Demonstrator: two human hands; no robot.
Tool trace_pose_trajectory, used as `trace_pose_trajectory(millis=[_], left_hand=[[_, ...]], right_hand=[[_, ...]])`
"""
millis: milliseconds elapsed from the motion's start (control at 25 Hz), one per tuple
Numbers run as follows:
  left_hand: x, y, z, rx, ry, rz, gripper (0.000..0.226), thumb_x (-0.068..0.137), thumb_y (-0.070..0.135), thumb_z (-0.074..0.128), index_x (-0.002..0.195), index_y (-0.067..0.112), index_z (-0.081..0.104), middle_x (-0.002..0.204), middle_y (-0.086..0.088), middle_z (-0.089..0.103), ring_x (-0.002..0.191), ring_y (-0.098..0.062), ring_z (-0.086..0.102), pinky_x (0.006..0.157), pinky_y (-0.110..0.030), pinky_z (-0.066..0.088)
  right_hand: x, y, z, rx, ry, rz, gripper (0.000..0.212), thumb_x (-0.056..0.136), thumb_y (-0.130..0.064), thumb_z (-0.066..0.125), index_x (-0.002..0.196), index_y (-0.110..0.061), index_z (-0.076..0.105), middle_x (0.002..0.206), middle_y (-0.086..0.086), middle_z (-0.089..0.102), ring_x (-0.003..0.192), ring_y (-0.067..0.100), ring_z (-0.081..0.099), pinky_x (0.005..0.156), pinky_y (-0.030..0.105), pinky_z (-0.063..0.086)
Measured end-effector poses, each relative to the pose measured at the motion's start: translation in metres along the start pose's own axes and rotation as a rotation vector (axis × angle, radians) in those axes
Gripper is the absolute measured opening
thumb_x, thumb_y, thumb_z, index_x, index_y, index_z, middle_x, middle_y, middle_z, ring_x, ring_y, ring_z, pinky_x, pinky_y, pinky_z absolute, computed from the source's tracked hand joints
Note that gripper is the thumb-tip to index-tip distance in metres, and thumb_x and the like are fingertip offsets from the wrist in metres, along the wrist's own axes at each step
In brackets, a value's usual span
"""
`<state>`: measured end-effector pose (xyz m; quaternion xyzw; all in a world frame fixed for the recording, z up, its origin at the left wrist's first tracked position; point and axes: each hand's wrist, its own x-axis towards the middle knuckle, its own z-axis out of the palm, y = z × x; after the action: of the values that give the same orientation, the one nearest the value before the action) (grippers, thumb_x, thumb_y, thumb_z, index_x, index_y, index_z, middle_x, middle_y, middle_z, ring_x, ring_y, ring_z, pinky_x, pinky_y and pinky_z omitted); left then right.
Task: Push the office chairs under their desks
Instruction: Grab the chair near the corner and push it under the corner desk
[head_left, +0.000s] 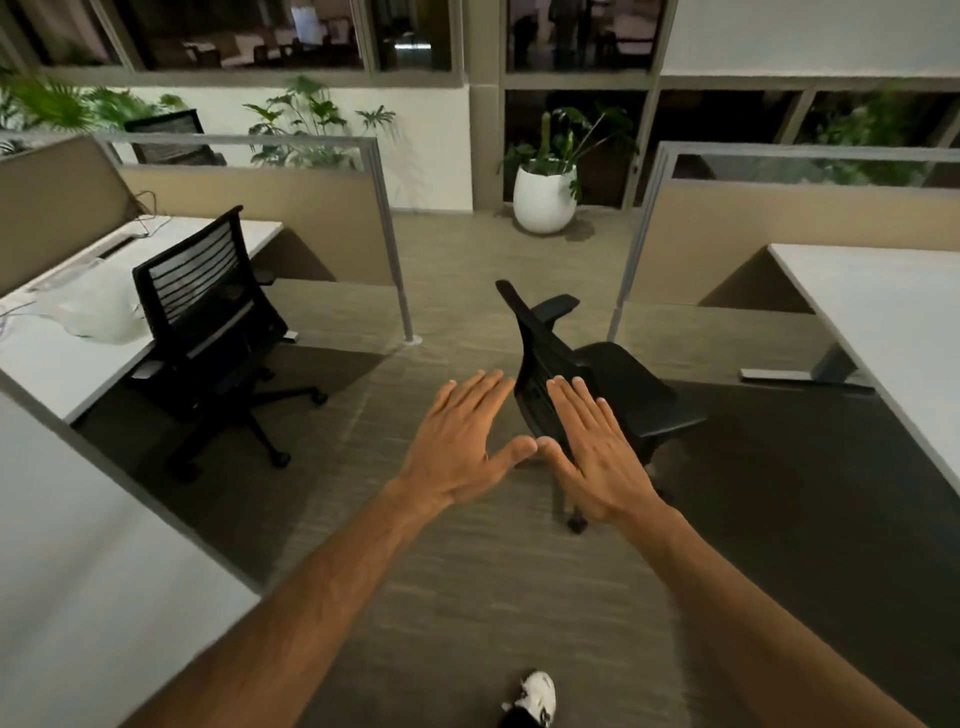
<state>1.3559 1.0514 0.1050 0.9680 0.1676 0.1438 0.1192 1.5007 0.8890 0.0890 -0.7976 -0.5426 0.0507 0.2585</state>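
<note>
— Near the middle of the aisle, what is listed?
— One black chair (597, 374), out on the carpet (467, 571) between the two rows of desks, its seat turned toward the right desk (893, 312) and well apart from it.

— Hands?
— Left hand (462, 441): fingers straight and together, thumb out, held flat just left of the chair's backrest; contact cannot be told. Right hand (597, 457): fingers straight, laid flat over the lower back of the backrest. The two thumb tips meet or nearly meet.

— Left side?
— One second black chair (208, 317) with a slatted back, close against the left desk (67, 353), seat partly under it. A white bag (98, 306) and cables lie on that desk.

— Far end?
— One white pot (543, 200) with a green plant, on the floor by the windows. Third chair back (171, 135) behind the left partition (249, 197).

— Near edge?
— One white and black shoe (535, 696).
</note>
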Motion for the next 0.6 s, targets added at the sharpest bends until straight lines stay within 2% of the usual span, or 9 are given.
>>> trace_pose_trajectory(millis=[280, 480, 600], left_hand=[[0.131, -0.091, -0.001, 0.021, 0.0, -0.052, 0.094, 0.091, 0.085, 0.012, 0.162, 0.023, 0.018, 0.169, -0.001, 0.017, 0.156, -0.013, 0.007, 0.127, -0.044, 0.003], [0.206, -0.158, 0.022, 0.005, -0.08, -0.072, 0.095, 0.09, 0.085, 0.013, 0.162, 0.024, 0.016, 0.17, 0.0, 0.015, 0.156, -0.013, 0.006, 0.127, -0.042, 0.001], [0.258, -0.203, 0.035, 0.02, -0.155, -0.005, 0.095, 0.09, 0.085, 0.012, 0.162, 0.023, 0.017, 0.169, -0.001, 0.017, 0.156, -0.015, 0.008, 0.127, -0.043, 0.003]], right_hand=[[0.15, 0.047, 0.006, 0.028, -0.053, 0.042, 0.087, 0.093, -0.079, 0.006, 0.162, -0.028, -0.002, 0.171, -0.007, -0.006, 0.153, 0.003, -0.019, 0.128, 0.044, -0.003], [0.232, 0.084, 0.031, 0.056, -0.078, 0.166, 0.09, 0.091, -0.081, 0.008, 0.163, -0.028, 0.0, 0.171, -0.01, -0.005, 0.153, 0.003, -0.018, 0.128, 0.042, 0.0], [0.279, 0.107, 0.051, 0.037, -0.068, 0.259, 0.087, 0.094, -0.079, 0.011, 0.163, -0.027, 0.001, 0.171, -0.01, -0.003, 0.154, 0.003, -0.017, 0.128, 0.041, 0.001]])
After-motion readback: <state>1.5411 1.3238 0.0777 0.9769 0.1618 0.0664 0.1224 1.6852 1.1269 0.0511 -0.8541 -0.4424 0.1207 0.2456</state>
